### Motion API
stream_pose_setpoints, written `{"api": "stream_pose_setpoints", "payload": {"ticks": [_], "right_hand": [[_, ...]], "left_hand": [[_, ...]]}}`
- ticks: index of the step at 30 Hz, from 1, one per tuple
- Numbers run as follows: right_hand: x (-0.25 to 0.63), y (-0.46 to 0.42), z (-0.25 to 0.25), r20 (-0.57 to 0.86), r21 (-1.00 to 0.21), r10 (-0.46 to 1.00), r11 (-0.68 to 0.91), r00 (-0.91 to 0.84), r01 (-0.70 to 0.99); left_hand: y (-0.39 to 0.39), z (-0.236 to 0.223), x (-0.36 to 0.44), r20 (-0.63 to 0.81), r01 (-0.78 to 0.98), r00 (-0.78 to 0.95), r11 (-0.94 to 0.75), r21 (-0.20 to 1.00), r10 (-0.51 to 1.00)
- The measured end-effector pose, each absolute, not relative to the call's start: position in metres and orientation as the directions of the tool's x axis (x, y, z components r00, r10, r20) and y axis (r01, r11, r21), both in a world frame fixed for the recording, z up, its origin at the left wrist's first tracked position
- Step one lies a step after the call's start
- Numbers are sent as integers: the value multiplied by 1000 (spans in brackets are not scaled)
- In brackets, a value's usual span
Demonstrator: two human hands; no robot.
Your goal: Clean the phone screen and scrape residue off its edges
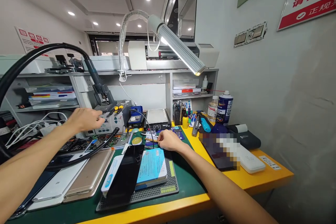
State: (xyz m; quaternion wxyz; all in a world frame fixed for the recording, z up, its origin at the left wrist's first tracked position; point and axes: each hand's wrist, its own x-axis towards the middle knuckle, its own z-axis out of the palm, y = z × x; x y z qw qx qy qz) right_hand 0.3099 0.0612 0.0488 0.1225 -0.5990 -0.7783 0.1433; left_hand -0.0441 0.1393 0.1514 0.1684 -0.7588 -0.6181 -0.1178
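Observation:
My left hand (84,119) reaches forward to the grey hot-air station (111,123) at the back left, its curled fingers touching the unit's front panel. My right hand (169,141) rests low over the green mat (183,178), fingers pinched on a thin wooden-coloured stick (151,140) that points left toward a small round tin (137,140). A dark phone (125,175) leans on a light blue box (152,166) on the grey work pad just in front of my right hand.
Several phones and tablets (78,178) lie stacked at the left. A black hose (31,56) arcs overhead on the left and a lamp (178,47) hangs above. A spray can (224,107), tools, a black tablet (217,152) and a small printer (244,136) crowd the yellow bench on the right.

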Motion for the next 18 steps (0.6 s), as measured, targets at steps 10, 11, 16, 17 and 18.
{"api": "stream_pose_setpoints", "payload": {"ticks": [10, 11, 16, 17, 18], "right_hand": [[309, 53, 55, 58, -303, 967, 254, -248, 918], [310, 53, 54, 65, -296, 967, 255, -247, 921], [311, 55, 50, 97, -280, 965, 262, -244, 924], [311, 56, 50, 101, -282, 965, 263, -244, 923], [312, 56, 49, 104, -286, 964, 264, -244, 921]], "left_hand": [[128, 105, 55, -141, 797, 602, -581, 163, 786], [130, 102, 58, -157, 796, 604, -580, 175, 781], [141, 89, 68, -211, 818, 575, -547, 178, 791], [142, 87, 70, -210, 823, 568, -542, 173, 796], [141, 86, 72, -207, 827, 562, -537, 167, 801]]}}
